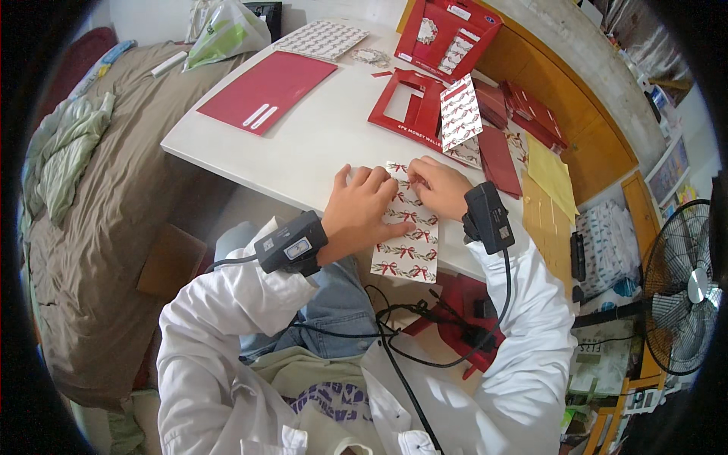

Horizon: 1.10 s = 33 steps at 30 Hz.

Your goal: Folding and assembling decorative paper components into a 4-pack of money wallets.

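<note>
A long white card [406, 251], printed with green garlands and red bows, lies at the near edge of the white table, its lower end jutting over the edge. My left hand [362, 206] rests over the card's left side, fingers apart and thumb stretched across the print. At the card's upper right edge, my right hand [440, 186] has its fingers curled in, pinching the card; the fingertips are partly hidden. Beyond the hands sit a red die-cut frame [389, 120] and a smaller patterned card [460, 114] leaning over its right side.
On the white table [227, 140] lie a red sheet [267, 89] and a patterned sheet [321, 39]. A red display package [447, 34] stands at the back. Red envelopes [499, 161] and yellow paper [550, 178] are at the right, a fan [686, 284] farther right. Black cables [394, 326] hang below my hands.
</note>
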Each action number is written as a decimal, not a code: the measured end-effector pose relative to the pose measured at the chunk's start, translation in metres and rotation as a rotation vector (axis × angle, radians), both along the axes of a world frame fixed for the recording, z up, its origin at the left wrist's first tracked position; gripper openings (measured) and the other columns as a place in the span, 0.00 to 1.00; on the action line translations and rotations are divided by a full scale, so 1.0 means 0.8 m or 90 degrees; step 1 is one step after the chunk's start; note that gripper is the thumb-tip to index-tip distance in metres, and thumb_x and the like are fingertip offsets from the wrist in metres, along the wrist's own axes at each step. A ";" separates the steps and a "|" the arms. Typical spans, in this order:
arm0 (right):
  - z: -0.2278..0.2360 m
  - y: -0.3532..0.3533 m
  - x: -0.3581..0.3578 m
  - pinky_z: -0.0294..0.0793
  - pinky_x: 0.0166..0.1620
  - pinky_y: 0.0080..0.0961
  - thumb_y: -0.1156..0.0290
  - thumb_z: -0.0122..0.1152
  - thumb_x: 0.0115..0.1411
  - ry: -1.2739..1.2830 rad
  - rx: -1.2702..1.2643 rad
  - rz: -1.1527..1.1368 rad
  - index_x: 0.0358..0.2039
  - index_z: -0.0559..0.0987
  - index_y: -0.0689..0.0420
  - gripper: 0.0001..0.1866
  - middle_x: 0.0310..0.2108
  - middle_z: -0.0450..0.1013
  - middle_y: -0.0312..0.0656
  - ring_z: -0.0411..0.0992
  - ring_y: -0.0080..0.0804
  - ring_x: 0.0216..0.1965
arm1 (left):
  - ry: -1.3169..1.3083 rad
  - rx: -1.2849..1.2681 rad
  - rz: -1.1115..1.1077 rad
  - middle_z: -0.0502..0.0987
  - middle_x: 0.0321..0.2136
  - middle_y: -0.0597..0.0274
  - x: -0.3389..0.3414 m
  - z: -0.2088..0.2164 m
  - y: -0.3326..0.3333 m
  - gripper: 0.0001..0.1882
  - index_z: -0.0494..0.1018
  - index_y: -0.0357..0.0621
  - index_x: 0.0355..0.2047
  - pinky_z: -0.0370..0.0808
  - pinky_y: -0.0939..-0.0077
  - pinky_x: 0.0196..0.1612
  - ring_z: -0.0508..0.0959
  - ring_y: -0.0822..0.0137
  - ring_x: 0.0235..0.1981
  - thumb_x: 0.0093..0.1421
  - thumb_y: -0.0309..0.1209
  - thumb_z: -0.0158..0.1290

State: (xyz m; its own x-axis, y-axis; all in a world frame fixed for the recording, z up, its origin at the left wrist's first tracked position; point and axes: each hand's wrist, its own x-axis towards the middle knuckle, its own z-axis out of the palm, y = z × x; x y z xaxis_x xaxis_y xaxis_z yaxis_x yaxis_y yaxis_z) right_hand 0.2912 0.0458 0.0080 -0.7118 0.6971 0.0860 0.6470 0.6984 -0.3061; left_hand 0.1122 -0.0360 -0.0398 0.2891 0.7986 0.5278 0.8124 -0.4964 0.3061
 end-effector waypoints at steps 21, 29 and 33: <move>0.005 0.017 0.002 0.68 0.35 0.30 0.76 0.48 0.55 0.015 -0.169 -0.014 0.33 0.71 0.61 0.06 0.27 0.71 0.45 0.69 0.36 0.30 | -0.013 0.020 -0.005 0.68 0.41 0.57 0.001 -0.003 0.001 0.31 0.69 0.41 0.38 0.58 0.43 0.56 0.68 0.54 0.48 0.47 0.55 0.59; 0.000 0.007 -0.006 0.66 0.37 0.36 0.78 0.48 0.55 -0.104 0.060 0.023 0.33 0.69 0.57 0.05 0.31 0.68 0.44 0.69 0.43 0.34 | -0.012 0.020 -0.005 0.68 0.41 0.57 0.001 -0.004 0.000 0.31 0.69 0.41 0.38 0.58 0.44 0.57 0.68 0.55 0.48 0.48 0.56 0.58; -0.002 -0.002 -0.004 0.64 0.43 0.37 0.78 0.51 0.53 -0.174 0.129 0.032 0.39 0.69 0.53 0.12 0.38 0.66 0.40 0.70 0.39 0.41 | -0.009 0.011 -0.001 0.68 0.41 0.57 0.000 -0.002 0.000 0.31 0.69 0.41 0.38 0.58 0.46 0.57 0.68 0.55 0.48 0.48 0.56 0.58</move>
